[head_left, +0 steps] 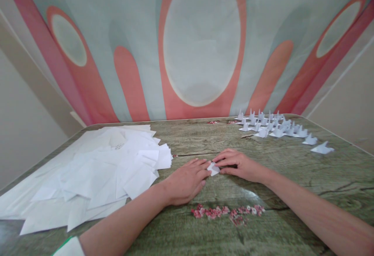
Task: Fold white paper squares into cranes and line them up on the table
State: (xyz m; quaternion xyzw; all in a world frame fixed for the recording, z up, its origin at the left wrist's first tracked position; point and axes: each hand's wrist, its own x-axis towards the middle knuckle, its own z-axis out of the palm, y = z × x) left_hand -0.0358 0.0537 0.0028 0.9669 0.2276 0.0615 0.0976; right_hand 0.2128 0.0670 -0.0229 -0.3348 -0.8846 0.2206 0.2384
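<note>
A small piece of folded white paper point(213, 169) lies on the wood-patterned table between my hands. My left hand point(189, 180) rests low over the tabletop, its fingertips and thumb holding the paper's left edge. From the other side, my right hand point(238, 165) has its thumb and fingers bent onto the paper's right edge. Part of the paper is covered by the fingertips, so its exact folds are hard to make out.
Loose white paper sheets point(96, 174) are heaped on the left of the table point(187, 135). Several folded white paper figures point(277, 131) stand in rows at the far right. A printed pink flower pattern point(216, 212) marks the near tabletop. A patterned backdrop point(201, 110) hangs behind.
</note>
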